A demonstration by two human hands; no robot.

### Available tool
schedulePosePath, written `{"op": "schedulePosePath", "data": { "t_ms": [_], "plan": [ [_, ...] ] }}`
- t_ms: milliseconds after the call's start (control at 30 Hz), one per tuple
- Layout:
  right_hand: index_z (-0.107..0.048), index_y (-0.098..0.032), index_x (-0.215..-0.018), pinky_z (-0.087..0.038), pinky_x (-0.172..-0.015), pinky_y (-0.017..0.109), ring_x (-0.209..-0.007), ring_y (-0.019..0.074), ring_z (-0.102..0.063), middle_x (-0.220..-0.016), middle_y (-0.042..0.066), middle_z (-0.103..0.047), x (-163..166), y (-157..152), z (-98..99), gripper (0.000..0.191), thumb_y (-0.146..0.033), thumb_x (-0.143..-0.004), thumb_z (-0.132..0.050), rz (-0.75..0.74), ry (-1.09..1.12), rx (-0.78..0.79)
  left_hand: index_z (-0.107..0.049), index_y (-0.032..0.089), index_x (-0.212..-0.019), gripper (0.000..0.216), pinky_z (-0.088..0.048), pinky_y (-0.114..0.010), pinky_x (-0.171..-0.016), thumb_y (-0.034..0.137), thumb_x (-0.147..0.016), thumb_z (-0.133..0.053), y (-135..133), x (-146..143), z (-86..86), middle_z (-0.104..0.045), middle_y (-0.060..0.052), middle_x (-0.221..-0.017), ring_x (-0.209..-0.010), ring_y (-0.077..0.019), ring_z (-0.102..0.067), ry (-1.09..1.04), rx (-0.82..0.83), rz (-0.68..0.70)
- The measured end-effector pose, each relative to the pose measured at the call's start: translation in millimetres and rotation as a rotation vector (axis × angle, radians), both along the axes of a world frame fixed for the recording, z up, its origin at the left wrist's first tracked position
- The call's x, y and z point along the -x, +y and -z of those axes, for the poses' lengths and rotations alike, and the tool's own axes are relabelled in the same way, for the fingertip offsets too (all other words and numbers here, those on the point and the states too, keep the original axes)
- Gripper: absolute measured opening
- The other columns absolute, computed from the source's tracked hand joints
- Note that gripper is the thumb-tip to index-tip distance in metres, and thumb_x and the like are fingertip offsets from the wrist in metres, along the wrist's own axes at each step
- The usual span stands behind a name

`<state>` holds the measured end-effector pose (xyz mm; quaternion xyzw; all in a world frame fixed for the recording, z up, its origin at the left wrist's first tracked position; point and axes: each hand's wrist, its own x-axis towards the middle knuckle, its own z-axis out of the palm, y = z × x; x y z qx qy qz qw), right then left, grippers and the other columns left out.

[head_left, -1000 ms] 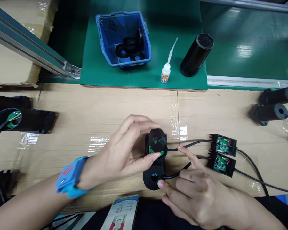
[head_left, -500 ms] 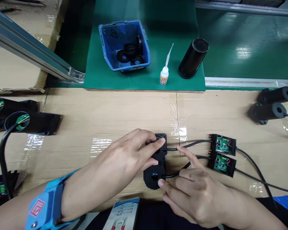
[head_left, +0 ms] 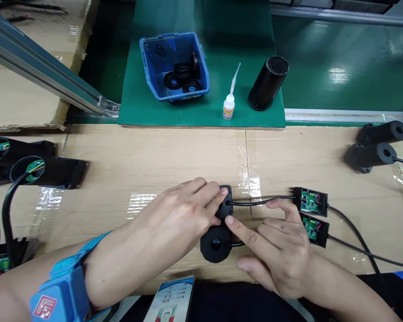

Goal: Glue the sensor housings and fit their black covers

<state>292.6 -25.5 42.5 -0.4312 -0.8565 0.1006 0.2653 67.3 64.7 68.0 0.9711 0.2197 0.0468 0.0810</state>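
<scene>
Black plastic housing (head_left: 226,209), with a thin black cable (head_left: 246,204) running out to its right, stands mid-bench on tan cardboard (head_left: 174,156) in the head view. The left hand (head_left: 190,208) closes over it, gripping it from the left. The right hand (head_left: 277,243) is loosely open — one fingertip at the housing's edge, another at the cable. A round black cap (head_left: 216,252) with a centre hole sits just beside, nearer the person.

My workplace, an electronics workshop.
Circuit boards (head_left: 310,202) in black cases sit towards the near edge of my cardboard-topped table (head_left: 174,152); along its far edge stand a blue parts bin (head_left: 177,47), a dropper bottle (head_left: 228,108) and a metal post (head_left: 50,71).
</scene>
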Motion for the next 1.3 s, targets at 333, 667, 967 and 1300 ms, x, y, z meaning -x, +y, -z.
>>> {"op": "schedulePosePath", "data": {
  "t_ms": [333, 667, 967, 1300],
  "plan": [
    [-0.066, -0.008, -0.12, -0.044, -0.086, 0.043, -0.06, 0.0125, -0.062, -0.072, 0.0, -0.072, 12, 11, 11.3, 0.026, -0.023, -0.103, -0.054, 0.034, -0.131, -0.044, -0.069, 0.018, -0.126, 0.037, -0.057, -0.043, -0.094, 0.043, -0.105, -0.051, 18, 6, 19.9, -0.067, -0.012, -0.122, -0.113, -0.0276, -0.064, -0.214, 0.33, -0.083],
    [-0.071, -0.014, -0.116, -0.04, -0.092, 0.044, -0.063, 0.0129, -0.063, -0.07, -0.001, -0.072, 7, 15, 9.9, 0.024, -0.026, -0.104, -0.054, 0.027, -0.17, 0.014, -0.053, 0.03, -0.141, 0.034, -0.038, -0.044, -0.103, 0.036, -0.108, -0.046, 25, -14, 54.4, -0.064, -0.006, -0.128, -0.12, -0.0244, -0.055, -0.317, 0.638, -0.228],
    [-0.074, -0.019, -0.11, -0.028, -0.084, 0.041, -0.082, 0.0183, -0.052, -0.077, 0.001, -0.062, 8, 14, 7.7, 0.028, -0.03, -0.106, -0.049, 0.085, -0.267, -0.085, -0.049, 0.028, -0.139, 0.034, -0.032, -0.047, -0.109, 0.036, -0.106, -0.05, 18, -15, 54.1, -0.057, -0.005, -0.144, -0.129, -0.0249, -0.052, -0.379, 0.628, -0.297],
    [-0.075, -0.021, -0.1, -0.024, -0.086, 0.04, -0.076, 0.0172, -0.048, -0.072, -0.001, -0.061, 10, 13, 12.6, 0.027, -0.027, -0.106, -0.05, 0.11, -0.246, -0.099, -0.046, 0.025, -0.145, 0.042, -0.042, -0.042, -0.115, 0.037, -0.105, -0.051, 8, -3, 63.5, -0.055, -0.007, -0.144, -0.134, -0.0234, -0.054, -0.485, 0.727, -0.302]
  ]
}}
